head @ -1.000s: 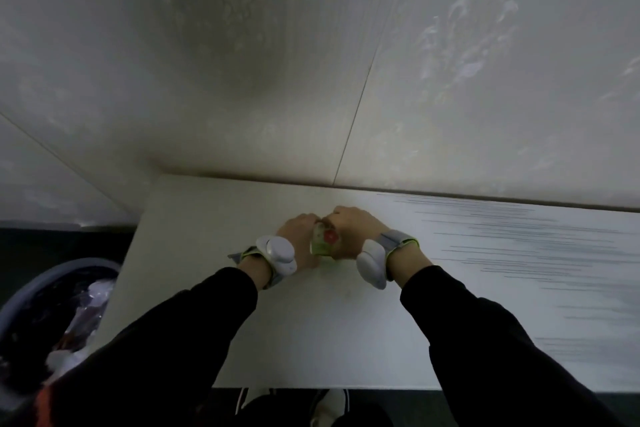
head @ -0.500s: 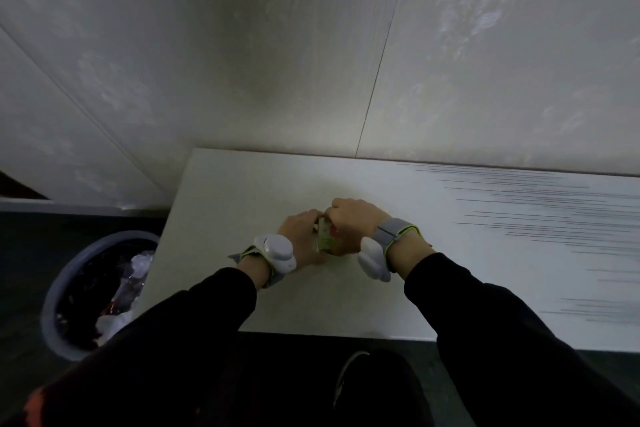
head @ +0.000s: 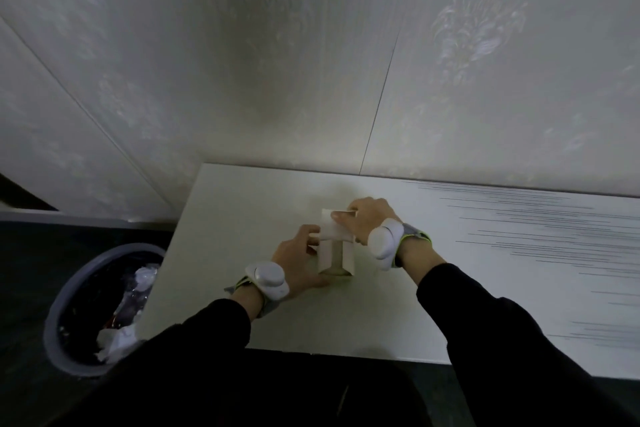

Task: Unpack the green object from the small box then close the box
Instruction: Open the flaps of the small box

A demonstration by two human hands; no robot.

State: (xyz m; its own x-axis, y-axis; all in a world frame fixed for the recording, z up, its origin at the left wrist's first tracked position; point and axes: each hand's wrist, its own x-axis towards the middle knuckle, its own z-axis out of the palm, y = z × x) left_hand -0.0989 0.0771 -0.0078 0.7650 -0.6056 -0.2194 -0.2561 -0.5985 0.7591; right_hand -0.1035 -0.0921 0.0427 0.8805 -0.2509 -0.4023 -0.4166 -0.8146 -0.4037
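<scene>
A small pale cardboard box (head: 337, 255) stands upright on the white table (head: 242, 204), a little left of its middle. My left hand (head: 299, 260) grips the box's left side near the base. My right hand (head: 367, 220) pinches the top flap of the box at its far end. No green object shows in this frame; whether it is inside the box or behind my hands cannot be told.
A grey waste bin (head: 90, 308) with crumpled paper sits on the dark floor left of the table. A patterned wall (head: 311, 62) rises right behind the table. Both wrists carry white strapped-on devices.
The box now stands upright with its plain side facing me and my hands are on its flap and side. The green and red patch seen between my hands earlier is out of sight.
</scene>
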